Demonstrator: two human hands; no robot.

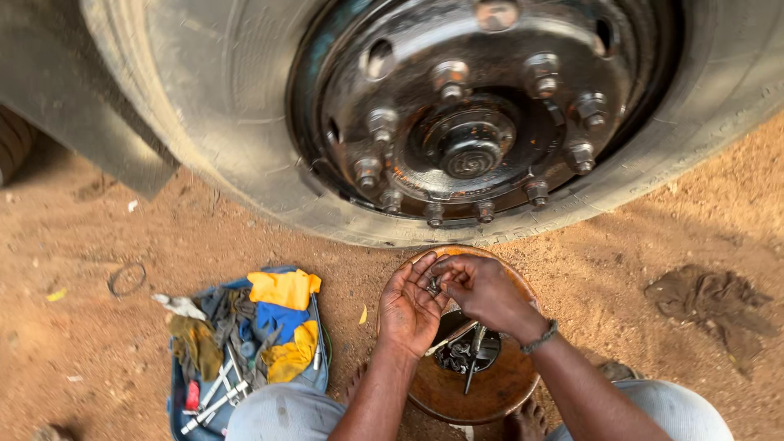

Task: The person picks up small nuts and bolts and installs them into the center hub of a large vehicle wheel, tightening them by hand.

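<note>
Small metal part [434, 285] pinched between left hand [411, 306], right hand [483, 291], orientation unclear

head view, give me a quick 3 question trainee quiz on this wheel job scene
1. True or false: the left hand and right hand meet over the round rusty pan.
2. What lies left of the pan? A) a spare tyre B) an open tool bag with wrenches and rags C) a jack
3. What ring of parts circles the hub of the truck wheel?

Key: 1 true; 2 B; 3 lug nuts on studs.
</note>
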